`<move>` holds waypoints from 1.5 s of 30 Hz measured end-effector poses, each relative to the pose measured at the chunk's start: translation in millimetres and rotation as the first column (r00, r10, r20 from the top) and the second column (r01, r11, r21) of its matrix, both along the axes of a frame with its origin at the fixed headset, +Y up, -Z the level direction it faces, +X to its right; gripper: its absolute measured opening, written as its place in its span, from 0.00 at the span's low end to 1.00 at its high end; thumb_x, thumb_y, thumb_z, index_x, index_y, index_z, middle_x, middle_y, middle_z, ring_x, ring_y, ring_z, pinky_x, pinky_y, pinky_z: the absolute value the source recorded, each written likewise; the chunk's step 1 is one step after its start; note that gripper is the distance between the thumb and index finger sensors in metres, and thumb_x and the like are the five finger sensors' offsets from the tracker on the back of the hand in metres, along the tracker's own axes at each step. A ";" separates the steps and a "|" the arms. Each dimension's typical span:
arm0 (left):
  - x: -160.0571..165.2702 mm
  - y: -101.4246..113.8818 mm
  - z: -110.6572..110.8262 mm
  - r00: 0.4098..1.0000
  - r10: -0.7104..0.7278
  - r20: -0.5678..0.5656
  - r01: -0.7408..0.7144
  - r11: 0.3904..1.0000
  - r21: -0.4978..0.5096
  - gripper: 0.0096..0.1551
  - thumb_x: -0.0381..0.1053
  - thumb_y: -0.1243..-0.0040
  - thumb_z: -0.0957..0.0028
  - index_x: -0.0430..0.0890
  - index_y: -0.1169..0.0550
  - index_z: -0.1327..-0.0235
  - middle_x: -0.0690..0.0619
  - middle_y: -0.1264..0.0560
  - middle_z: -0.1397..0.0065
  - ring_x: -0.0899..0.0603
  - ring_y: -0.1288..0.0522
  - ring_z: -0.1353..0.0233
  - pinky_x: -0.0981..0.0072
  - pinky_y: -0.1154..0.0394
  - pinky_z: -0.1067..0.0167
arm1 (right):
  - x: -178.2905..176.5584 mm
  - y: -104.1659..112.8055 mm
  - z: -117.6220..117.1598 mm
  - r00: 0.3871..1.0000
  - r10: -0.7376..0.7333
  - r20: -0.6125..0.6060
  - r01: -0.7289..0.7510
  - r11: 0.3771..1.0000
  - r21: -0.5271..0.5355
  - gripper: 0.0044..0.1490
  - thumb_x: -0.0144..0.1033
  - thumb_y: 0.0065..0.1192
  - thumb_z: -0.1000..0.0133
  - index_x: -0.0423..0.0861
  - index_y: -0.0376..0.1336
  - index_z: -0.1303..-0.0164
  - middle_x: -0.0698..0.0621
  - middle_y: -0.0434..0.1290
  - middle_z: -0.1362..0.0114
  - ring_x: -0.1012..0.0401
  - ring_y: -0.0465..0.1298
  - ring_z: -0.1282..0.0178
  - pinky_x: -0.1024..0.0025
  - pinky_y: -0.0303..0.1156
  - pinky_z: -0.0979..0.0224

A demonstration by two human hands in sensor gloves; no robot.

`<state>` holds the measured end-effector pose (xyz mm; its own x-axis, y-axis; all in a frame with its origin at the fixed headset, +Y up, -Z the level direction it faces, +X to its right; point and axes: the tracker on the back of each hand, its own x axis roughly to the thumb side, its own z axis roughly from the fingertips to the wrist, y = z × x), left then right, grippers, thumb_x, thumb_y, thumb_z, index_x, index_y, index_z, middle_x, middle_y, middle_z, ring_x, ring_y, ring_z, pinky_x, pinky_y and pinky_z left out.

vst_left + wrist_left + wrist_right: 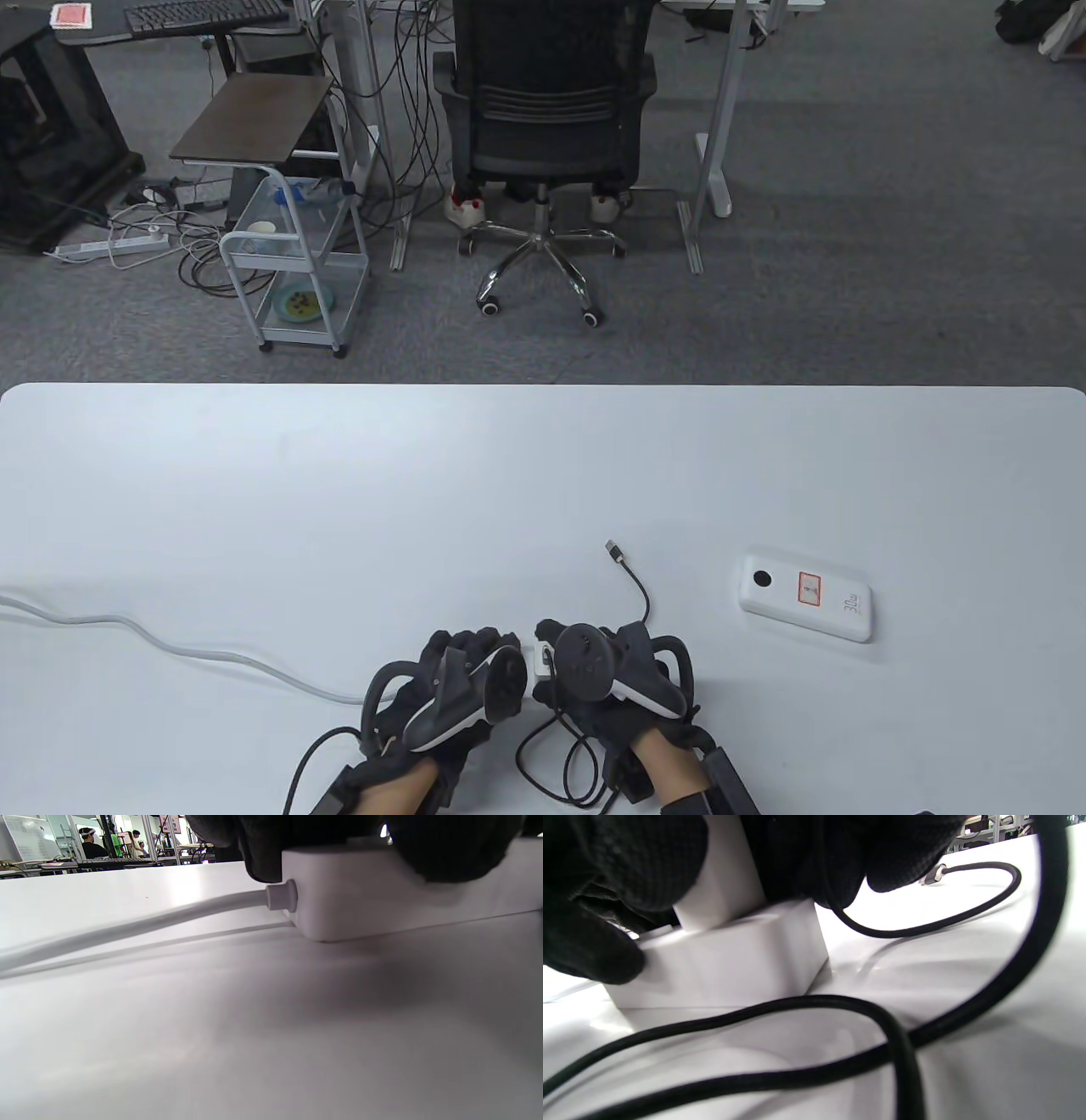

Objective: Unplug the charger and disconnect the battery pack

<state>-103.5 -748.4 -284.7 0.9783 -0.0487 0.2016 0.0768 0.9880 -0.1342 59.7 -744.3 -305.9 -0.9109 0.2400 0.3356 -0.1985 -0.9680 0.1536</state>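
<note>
Fingers, left hand (pixel 450 692): gloved fingers (pixel 263 853) curled down over the top of the white power strip (pixel 382 895), pressing it onto the worktop (pixel 339 492); how tightly they close around it I cannot tell.
White cord (pixel 170 645): runs from the worktop's left edge to the strip's end, where it enters through a round collar.
Power strip: flat on the worktop near the front edge, between the two hands, mostly covered by them.
Charger (pixel 721 878): white block standing upright in the strip, still seated.
Fingers, right hand (pixel 615 679): closed around the charger, fingers (pixel 628 857) on both of its sides.
Black cable (pixel 632 586): loops beside the right hand; its free plug lies bare on the worktop, apart from everything.
Battery pack (pixel 804 597): white, flat on the worktop, well right of the hands, nothing plugged in that shows.
</note>
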 end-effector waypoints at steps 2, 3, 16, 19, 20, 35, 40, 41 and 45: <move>1.1 0.4 -0.4 1.000 -0.006 -0.005 0.006 1.000 -0.005 0.44 0.70 0.35 0.59 0.67 0.31 0.24 0.64 0.28 0.17 0.50 0.24 0.17 0.55 0.34 0.16 | 0.1 3.1 0.2 0.999 -0.025 -0.022 0.025 1.000 -0.001 0.48 0.58 0.60 0.55 0.53 0.51 0.25 0.56 0.69 0.24 0.55 0.73 0.29 0.50 0.68 0.28; 1.6 0.6 -0.2 1.000 -0.010 -0.008 0.010 1.000 -0.003 0.44 0.69 0.35 0.59 0.67 0.31 0.24 0.64 0.28 0.17 0.50 0.24 0.17 0.55 0.34 0.16 | 0.2 4.6 0.8 0.998 -0.047 -0.028 0.047 0.999 0.010 0.49 0.58 0.61 0.55 0.52 0.51 0.25 0.55 0.69 0.24 0.53 0.73 0.30 0.49 0.68 0.28; 13.3 3.2 0.3 0.994 -0.109 -0.003 0.109 0.994 0.009 0.44 0.68 0.35 0.59 0.66 0.31 0.24 0.64 0.28 0.17 0.50 0.23 0.17 0.56 0.34 0.16 | -2.1 8.1 4.3 0.996 -0.075 -0.050 0.078 0.995 0.063 0.44 0.53 0.63 0.56 0.56 0.55 0.27 0.54 0.70 0.25 0.56 0.75 0.31 0.53 0.67 0.28; 14.5 3.7 -0.8 0.994 -0.112 0.001 0.112 0.994 0.002 0.43 0.67 0.34 0.60 0.65 0.30 0.25 0.64 0.27 0.18 0.50 0.22 0.18 0.56 0.33 0.17 | -0.8 8.0 2.7 0.997 -0.072 0.011 0.072 0.997 0.029 0.44 0.54 0.61 0.56 0.56 0.55 0.27 0.54 0.71 0.25 0.57 0.76 0.32 0.54 0.68 0.28; 14.4 3.7 -1.2 0.994 -0.110 0.000 0.110 0.994 -0.001 0.44 0.68 0.36 0.58 0.66 0.31 0.23 0.64 0.28 0.17 0.49 0.23 0.16 0.55 0.34 0.15 | 0.2 7.3 1.3 0.994 -0.100 0.032 0.100 0.995 -0.003 0.45 0.54 0.61 0.56 0.54 0.55 0.27 0.53 0.71 0.25 0.57 0.76 0.32 0.54 0.68 0.28; 15.9 4.8 -2.9 0.994 -0.108 0.009 0.108 0.994 -0.014 0.44 0.68 0.34 0.60 0.66 0.31 0.25 0.64 0.27 0.18 0.50 0.22 0.18 0.56 0.34 0.16 | -2.1 6.4 8.2 0.991 -0.133 -0.016 0.133 0.991 0.025 0.44 0.54 0.57 0.54 0.52 0.55 0.27 0.50 0.69 0.24 0.53 0.74 0.31 0.50 0.66 0.28; 16.4 5.2 -2.4 0.994 -0.112 0.016 0.113 0.993 -0.020 0.44 0.67 0.33 0.60 0.67 0.31 0.25 0.65 0.28 0.18 0.50 0.23 0.17 0.56 0.34 0.16 | 1.0 5.1 8.1 0.992 -0.124 -0.009 0.124 0.992 -0.006 0.45 0.53 0.54 0.53 0.48 0.53 0.26 0.48 0.69 0.24 0.53 0.74 0.31 0.50 0.67 0.28; 16.4 5.1 -2.4 0.993 -0.114 0.016 0.114 0.993 -0.020 0.44 0.67 0.34 0.60 0.66 0.31 0.25 0.65 0.28 0.18 0.50 0.23 0.17 0.56 0.33 0.16 | 2.8 4.8 6.4 0.990 -0.138 -0.011 0.137 0.990 -0.029 0.45 0.53 0.54 0.53 0.48 0.52 0.25 0.48 0.68 0.24 0.53 0.74 0.31 0.50 0.66 0.28; 20.0 5.5 -0.9 0.990 -0.142 0.008 0.142 0.990 -0.015 0.44 0.67 0.34 0.60 0.66 0.31 0.24 0.64 0.28 0.17 0.49 0.22 0.18 0.56 0.33 0.17 | -2.2 6.1 13.6 0.993 -0.101 -0.063 0.105 0.993 0.052 0.44 0.52 0.56 0.53 0.49 0.53 0.26 0.47 0.68 0.24 0.52 0.74 0.31 0.49 0.66 0.28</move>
